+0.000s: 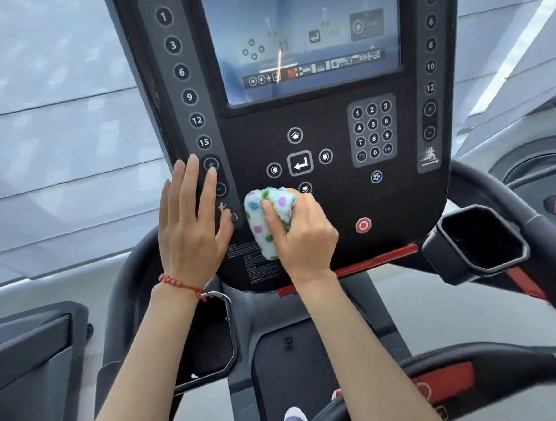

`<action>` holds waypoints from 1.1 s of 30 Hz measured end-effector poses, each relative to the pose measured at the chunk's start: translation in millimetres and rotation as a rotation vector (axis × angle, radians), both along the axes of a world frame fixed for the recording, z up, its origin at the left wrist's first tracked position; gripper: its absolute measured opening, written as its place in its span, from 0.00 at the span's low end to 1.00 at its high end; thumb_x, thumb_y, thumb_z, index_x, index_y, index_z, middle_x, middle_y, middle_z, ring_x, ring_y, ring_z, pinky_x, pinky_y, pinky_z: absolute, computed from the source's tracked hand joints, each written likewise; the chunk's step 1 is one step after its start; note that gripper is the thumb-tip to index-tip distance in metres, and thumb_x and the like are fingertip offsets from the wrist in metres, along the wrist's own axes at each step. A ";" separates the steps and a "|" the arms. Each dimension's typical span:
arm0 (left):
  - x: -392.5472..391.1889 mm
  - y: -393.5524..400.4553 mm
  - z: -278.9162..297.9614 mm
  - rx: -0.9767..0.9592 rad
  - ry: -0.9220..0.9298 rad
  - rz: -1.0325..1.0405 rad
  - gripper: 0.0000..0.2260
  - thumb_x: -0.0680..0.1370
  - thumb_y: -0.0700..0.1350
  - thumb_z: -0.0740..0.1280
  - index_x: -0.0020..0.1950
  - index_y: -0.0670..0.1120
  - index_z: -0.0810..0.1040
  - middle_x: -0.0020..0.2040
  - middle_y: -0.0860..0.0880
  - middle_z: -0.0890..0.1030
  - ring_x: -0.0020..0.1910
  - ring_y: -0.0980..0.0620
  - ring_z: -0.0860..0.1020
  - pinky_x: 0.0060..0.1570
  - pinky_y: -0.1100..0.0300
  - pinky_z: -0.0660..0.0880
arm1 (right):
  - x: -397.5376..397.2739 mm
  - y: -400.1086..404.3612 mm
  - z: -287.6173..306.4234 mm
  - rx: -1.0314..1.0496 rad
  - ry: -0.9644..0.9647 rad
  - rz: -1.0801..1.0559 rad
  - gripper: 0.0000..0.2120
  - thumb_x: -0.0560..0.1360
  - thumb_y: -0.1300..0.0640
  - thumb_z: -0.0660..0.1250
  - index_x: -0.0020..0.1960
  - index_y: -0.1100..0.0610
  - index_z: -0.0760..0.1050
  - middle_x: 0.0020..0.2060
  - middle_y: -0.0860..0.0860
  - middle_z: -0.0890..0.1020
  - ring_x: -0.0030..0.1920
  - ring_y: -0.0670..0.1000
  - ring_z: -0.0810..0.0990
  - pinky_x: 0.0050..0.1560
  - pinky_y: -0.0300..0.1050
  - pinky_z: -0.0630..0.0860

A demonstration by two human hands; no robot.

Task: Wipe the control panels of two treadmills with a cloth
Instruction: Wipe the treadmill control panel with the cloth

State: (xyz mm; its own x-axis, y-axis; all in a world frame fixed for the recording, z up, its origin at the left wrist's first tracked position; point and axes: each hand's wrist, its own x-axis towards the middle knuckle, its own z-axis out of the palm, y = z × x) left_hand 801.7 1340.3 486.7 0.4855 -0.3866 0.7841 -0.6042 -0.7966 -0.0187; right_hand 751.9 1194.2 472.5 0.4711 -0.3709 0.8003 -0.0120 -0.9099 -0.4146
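The big black control panel [331, 200] of the treadmill filled most of the view, tilted up toward the person. Its screen [302, 39] sat high above the grip, and the number pad [373, 129] was up and off to the right of it. The arrow buttons [300, 163] were just above the grip, with the lowest one almost touching the cloth.

The right hand [304, 238] was closed around the cloth [267, 220], a white one with colored dots, bunched into a ball. The thumb lay across its front and the cloth was pressed on the low middle part of the panel. The left hand [189, 222] held nothing. It lay flat and wide, just left of the cloth, with its fingertips [212, 172] on or near the plus button [211, 164] in the left strip.

To do this step well, I think the cloth should be spread flatter, so more of it touches the panel. Long, slow swipes from the grip out to the edges would leave fewer missed spots. A soft push would be best, because hard pushing could press a button. The red stop button [363, 225], right of the grip, needs a gentle wipe too. The left hand might be safer on the panel's edge than on the buttons. The second treadmill's panel was not in view.
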 end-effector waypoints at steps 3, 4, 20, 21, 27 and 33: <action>-2.2 -0.6 0.1 -0.004 0.007 0.012 0.20 0.77 0.40 0.62 0.69 0.36 0.69 0.70 0.35 0.67 0.70 0.38 0.63 0.69 0.44 0.61 | -5.5 -25.1 -0.5 0.046 -0.013 -0.075 0.25 0.78 0.43 0.55 0.41 0.63 0.77 0.30 0.54 0.77 0.28 0.52 0.77 0.22 0.41 0.70; -3.0 -1.2 0.3 -0.006 0.010 0.015 0.20 0.77 0.40 0.62 0.69 0.36 0.69 0.70 0.35 0.67 0.70 0.38 0.63 0.69 0.44 0.61 | -7.7 -38.5 -0.8 0.078 -0.016 -0.126 0.26 0.78 0.42 0.55 0.40 0.63 0.76 0.30 0.54 0.77 0.27 0.53 0.77 0.23 0.40 0.70; -23.2 -53.6 -6.0 -0.047 0.017 0.059 0.20 0.78 0.43 0.63 0.67 0.36 0.70 0.69 0.34 0.67 0.70 0.37 0.62 0.70 0.43 0.60 | -25.9 -81.8 -12.1 -0.046 0.027 0.013 0.20 0.78 0.44 0.58 0.46 0.61 0.75 0.30 0.53 0.77 0.28 0.52 0.75 0.25 0.41 0.69; -25.2 -62.7 -7.2 -0.041 0.016 0.055 0.20 0.78 0.43 0.63 0.67 0.36 0.70 0.69 0.34 0.68 0.70 0.37 0.62 0.70 0.43 0.60 | -25.2 -81.9 -13.8 -0.132 0.038 0.039 0.20 0.78 0.44 0.58 0.45 0.61 0.76 0.29 0.53 0.76 0.27 0.51 0.74 0.23 0.41 0.69; -26.5 -102.2 -7.3 -0.024 0.006 0.040 0.19 0.78 0.43 0.63 0.68 0.39 0.71 0.69 0.36 0.68 0.70 0.38 0.63 0.70 0.43 0.59 | -33.3 -144.8 -15.9 -0.061 0.045 -0.113 0.18 0.79 0.43 0.54 0.46 0.57 0.70 0.29 0.54 0.76 0.27 0.54 0.75 0.24 0.43 0.69; -23.0 -110.8 -13.7 0.010 -0.001 0.103 0.19 0.78 0.43 0.61 0.68 0.38 0.71 0.69 0.35 0.68 0.71 0.38 0.62 0.71 0.42 0.57 | -38.3 -196.4 -11.6 0.420 0.010 -0.374 0.25 0.75 0.43 0.58 0.41 0.68 0.73 0.33 0.63 0.80 0.31 0.63 0.80 0.31 0.44 0.71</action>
